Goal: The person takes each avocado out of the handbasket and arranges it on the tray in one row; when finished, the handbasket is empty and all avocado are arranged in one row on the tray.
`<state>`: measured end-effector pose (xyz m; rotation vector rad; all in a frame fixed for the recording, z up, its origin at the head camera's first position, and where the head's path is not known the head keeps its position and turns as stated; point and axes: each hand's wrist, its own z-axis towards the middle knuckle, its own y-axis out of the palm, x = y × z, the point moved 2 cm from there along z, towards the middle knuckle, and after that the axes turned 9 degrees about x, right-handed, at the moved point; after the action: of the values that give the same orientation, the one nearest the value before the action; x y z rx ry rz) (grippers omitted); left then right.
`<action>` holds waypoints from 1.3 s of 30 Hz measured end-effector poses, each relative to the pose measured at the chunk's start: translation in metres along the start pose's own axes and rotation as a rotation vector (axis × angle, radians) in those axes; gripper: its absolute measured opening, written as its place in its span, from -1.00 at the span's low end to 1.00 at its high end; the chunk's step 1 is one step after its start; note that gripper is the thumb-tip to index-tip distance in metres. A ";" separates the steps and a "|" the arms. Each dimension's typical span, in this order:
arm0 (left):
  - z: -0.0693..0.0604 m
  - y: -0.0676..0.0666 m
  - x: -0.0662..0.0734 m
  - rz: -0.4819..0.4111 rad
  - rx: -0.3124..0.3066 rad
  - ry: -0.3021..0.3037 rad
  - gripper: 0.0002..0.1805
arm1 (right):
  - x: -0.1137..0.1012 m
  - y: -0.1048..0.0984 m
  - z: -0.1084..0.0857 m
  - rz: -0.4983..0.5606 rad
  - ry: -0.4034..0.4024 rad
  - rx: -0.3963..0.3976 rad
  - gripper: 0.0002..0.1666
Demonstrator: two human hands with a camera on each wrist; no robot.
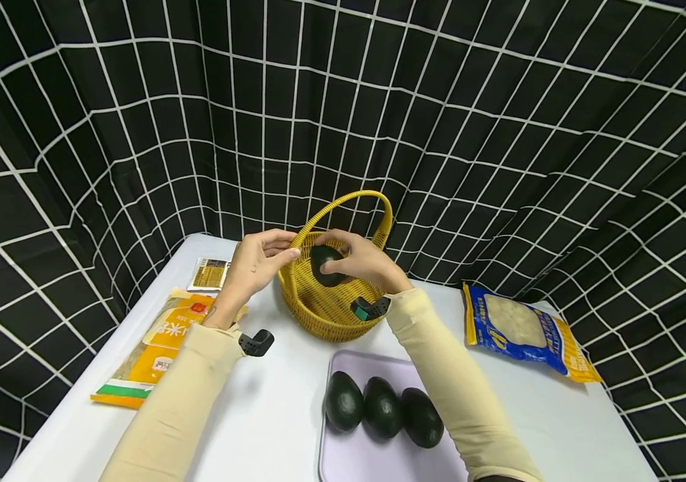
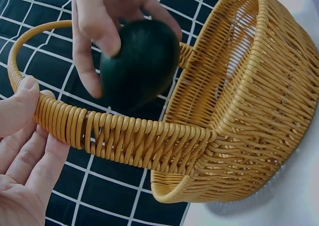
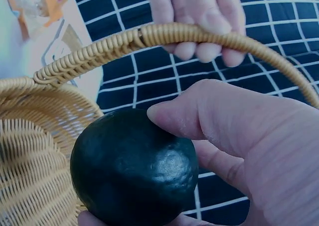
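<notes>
A yellow wicker basket (image 1: 331, 328) with a tall arched handle stands at the back middle of the table. My left hand (image 1: 260, 261) pinches the left side of that handle (image 2: 114, 136) between thumb and fingers. In my right hand (image 1: 368, 260) is a dark green avocado (image 3: 132, 169), gripped between thumb and fingers. The avocado is over the basket's opening, beneath the handle's arch. In the head view no other thing shows inside the basket, though the hand and avocado cover part of it. Three more avocados (image 1: 383, 408) lie in a row on a pale lilac tray (image 1: 349, 462) in front.
On the left lie an orange-and-clear food bag (image 1: 156, 348) and a small flat packet (image 1: 209, 274). A blue-and-yellow bag (image 1: 524, 328) lies at the right. Black cloth with a white grid (image 1: 343, 100) rises behind the white table (image 1: 258, 415).
</notes>
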<state>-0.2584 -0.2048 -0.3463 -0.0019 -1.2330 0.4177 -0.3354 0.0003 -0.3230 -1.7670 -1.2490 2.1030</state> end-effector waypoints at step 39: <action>-0.002 -0.001 0.000 0.039 -0.005 -0.032 -0.62 | 0.035 -0.045 -0.117 0.059 -0.052 0.146 -0.39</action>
<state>-0.2562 -0.2056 -0.3463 -0.0239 -1.2667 0.4498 -0.2623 0.1083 -0.3173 -1.7177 -1.0371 2.2232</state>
